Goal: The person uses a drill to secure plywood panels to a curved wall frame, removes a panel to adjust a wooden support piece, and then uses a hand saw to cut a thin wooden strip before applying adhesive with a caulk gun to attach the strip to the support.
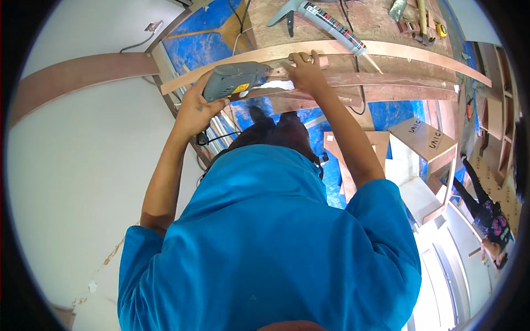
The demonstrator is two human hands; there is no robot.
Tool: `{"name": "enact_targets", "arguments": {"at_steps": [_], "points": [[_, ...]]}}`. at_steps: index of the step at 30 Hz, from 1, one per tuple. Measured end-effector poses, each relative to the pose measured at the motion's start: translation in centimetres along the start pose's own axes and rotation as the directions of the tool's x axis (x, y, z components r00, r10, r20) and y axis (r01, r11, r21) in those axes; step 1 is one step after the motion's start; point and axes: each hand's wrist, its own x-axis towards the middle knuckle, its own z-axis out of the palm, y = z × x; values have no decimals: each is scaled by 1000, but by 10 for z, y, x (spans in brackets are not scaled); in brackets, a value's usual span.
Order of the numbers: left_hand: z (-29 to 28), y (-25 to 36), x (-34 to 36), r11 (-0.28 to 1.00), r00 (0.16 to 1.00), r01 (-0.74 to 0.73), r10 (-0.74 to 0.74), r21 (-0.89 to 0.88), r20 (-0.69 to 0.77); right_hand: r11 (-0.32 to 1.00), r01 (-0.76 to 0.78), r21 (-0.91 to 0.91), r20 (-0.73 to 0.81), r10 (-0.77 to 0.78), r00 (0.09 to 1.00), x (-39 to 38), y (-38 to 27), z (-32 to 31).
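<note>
My left hand (200, 107) is wrapped round a grey corded power drill (234, 80) with a yellow label. The drill's front end points right, toward the wooden strips on the bench. Just right of it, my right hand (307, 71) rests on a wooden strip, fingers bent over its far edge; what its fingertips grip, if anything, is hidden. A long thin plank (408, 52) runs across the bench beyond both hands. Behind my right hand lies a caulking gun (334, 27) loaded with a grey tube, its nozzle toward me.
A hammer (423, 25) and a yellow tape measure (441, 30) lie at the far right of the bench. Blue sheeting (395, 113) covers the floor. An open wooden cabinet box (425, 143) stands at right. Another person (491, 220) is farther right. A white wall (83, 165) rises at left.
</note>
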Motion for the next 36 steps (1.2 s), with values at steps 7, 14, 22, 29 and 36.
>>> {"name": "enact_targets", "arguments": {"at_steps": [7, 14, 22, 29, 36], "points": [[6, 11, 5, 999, 1000, -26, 26, 37, 10, 1000, -26, 6, -1, 26, 1000, 4, 9, 6], [14, 23, 13, 993, 999, -8, 3, 116, 46, 986, -125, 114, -4, 127, 992, 2, 7, 7], [23, 47, 28, 926, 996, 54, -76, 374, 45, 985, -140, 99, -47, 145, 988, 1, 6, 5], [46, 105, 74, 379, 897, -410, 3, 829, 442, 987, -142, 78, 17, 141, 990, 3, 4, 1], [34, 94, 75, 525, 912, -334, -29, 783, 409, 982, -161, 95, -25, 164, 986, 4, 6, 3]]}}
